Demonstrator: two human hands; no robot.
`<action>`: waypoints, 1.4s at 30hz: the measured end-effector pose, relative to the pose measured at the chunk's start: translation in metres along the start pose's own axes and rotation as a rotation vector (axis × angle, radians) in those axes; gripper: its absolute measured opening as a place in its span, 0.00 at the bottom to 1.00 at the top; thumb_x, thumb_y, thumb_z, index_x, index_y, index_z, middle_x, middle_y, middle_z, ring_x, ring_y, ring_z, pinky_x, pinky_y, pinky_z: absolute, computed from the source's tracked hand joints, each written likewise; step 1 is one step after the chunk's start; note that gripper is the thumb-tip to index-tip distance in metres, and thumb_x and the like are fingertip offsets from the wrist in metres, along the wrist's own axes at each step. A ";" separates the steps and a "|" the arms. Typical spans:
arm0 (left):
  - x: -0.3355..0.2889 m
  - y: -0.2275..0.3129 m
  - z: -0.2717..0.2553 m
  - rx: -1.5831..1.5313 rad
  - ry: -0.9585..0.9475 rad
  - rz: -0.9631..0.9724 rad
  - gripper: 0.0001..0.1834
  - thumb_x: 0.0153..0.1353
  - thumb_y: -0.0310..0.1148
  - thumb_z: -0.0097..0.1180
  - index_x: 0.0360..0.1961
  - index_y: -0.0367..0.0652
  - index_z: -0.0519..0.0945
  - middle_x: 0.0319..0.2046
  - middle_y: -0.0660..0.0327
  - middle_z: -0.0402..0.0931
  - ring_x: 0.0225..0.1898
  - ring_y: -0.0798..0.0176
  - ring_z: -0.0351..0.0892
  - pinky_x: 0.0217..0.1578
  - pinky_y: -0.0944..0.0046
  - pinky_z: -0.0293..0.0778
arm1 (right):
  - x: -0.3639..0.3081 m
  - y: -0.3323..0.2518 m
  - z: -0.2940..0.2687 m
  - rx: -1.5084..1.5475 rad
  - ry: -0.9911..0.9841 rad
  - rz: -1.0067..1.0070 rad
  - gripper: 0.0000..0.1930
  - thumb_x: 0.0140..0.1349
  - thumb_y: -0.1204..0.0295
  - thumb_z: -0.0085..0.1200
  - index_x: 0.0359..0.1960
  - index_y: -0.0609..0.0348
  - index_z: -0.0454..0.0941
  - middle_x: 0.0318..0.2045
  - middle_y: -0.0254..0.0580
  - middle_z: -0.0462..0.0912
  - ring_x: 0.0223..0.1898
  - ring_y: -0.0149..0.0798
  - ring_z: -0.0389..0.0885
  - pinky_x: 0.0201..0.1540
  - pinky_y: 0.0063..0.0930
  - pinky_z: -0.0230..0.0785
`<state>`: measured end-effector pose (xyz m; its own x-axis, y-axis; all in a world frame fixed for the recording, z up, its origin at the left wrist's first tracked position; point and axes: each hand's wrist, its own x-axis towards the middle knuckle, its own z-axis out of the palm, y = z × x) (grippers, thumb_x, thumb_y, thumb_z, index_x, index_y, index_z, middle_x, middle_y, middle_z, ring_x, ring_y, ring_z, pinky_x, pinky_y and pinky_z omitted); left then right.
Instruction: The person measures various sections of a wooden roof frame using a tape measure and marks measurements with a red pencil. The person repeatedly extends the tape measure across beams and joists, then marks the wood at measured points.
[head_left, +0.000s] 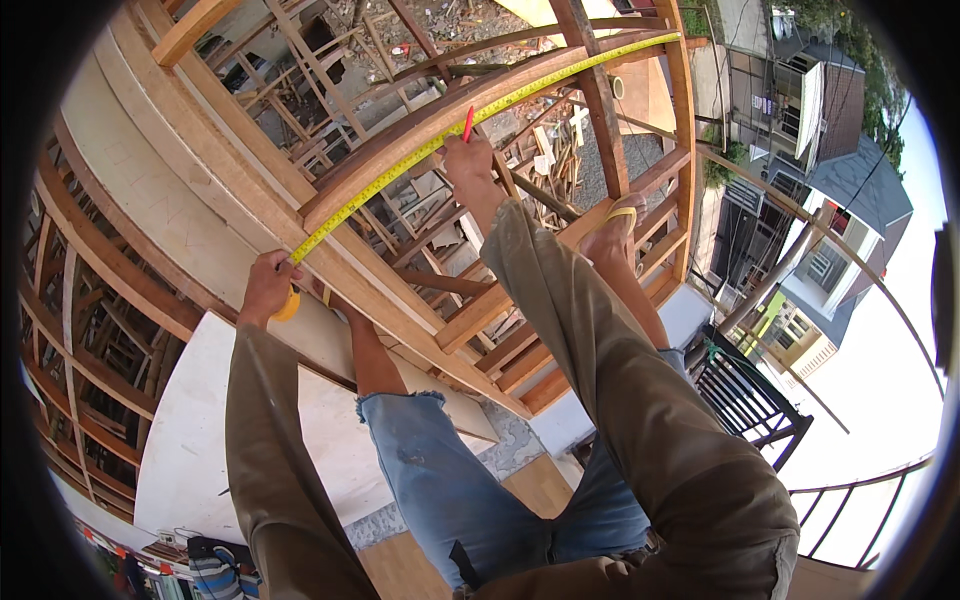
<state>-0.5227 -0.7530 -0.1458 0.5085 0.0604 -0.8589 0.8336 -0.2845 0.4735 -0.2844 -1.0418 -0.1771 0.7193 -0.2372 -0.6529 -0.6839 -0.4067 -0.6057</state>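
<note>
My left hand (264,288) is closed around a yellow tape measure (288,305) at the left end of a wooden beam (400,140). From there the yellow tape blade (380,182) runs out along the beam's side to an upright timber (683,110) at the far right. Partway along it, my right hand (468,165) is closed on a slim red pencil or pen (468,124), whose tip rises at the edge of the blade. My right fingers are at the blade and beam; their grip is partly hidden.
My feet, one in a sandal (622,212), stand on the timber framing. Through the open frame, scrap wood (540,150) lies far below. A pale panel (220,420) is at the lower left, a dark slatted metal piece (745,385) at the right. Houses (850,200) stand beyond.
</note>
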 end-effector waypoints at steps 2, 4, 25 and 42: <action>-0.002 0.002 0.003 -0.074 0.019 -0.030 0.11 0.67 0.28 0.48 0.34 0.33 0.81 0.27 0.57 0.83 0.27 0.66 0.79 0.31 0.64 0.73 | -0.002 -0.002 -0.001 -0.039 0.038 0.000 0.10 0.64 0.70 0.51 0.38 0.65 0.79 0.29 0.40 0.81 0.23 0.27 0.71 0.26 0.26 0.62; -0.002 0.000 0.007 -0.108 0.033 -0.010 0.11 0.67 0.27 0.47 0.35 0.32 0.80 0.26 0.57 0.83 0.26 0.67 0.78 0.30 0.64 0.73 | -0.004 -0.007 -0.010 -0.004 -0.059 0.038 0.11 0.64 0.68 0.52 0.38 0.65 0.78 0.28 0.38 0.81 0.23 0.27 0.71 0.27 0.25 0.63; -0.006 -0.002 0.025 0.081 0.223 0.048 0.10 0.65 0.25 0.46 0.29 0.32 0.77 0.24 0.54 0.80 0.27 0.61 0.79 0.34 0.60 0.73 | 0.022 0.006 -0.179 -0.035 0.054 0.017 0.16 0.64 0.61 0.51 0.30 0.64 0.77 0.23 0.43 0.80 0.27 0.37 0.78 0.33 0.34 0.68; -0.006 0.011 0.029 0.166 0.282 -0.089 0.11 0.63 0.25 0.46 0.27 0.32 0.77 0.22 0.53 0.81 0.26 0.60 0.81 0.30 0.59 0.74 | 0.099 -0.028 -0.276 -0.293 0.190 -0.049 0.13 0.59 0.74 0.47 0.44 0.67 0.77 0.29 0.65 0.80 0.36 0.59 0.81 0.39 0.48 0.70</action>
<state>-0.5233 -0.7842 -0.1411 0.4944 0.3472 -0.7969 0.8426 -0.4166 0.3412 -0.1598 -1.2978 -0.0991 0.7793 -0.3597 -0.5132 -0.6036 -0.6512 -0.4601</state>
